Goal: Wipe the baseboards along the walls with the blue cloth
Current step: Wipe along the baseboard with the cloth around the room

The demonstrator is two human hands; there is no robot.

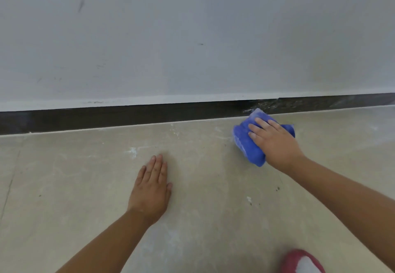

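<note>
Two hands are down low. Right hand [275, 142] grips the bunched blue cloth [245, 144], its tip touching the dark baseboard [128, 117]. Left hand [150, 189] lies flat, fingers together. Next, I think, rub along the board.

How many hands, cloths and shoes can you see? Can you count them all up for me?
Hands: 2, the left hand and the right hand
Blue cloth: 1
Red and white shoe: 1
Total: 4
</note>
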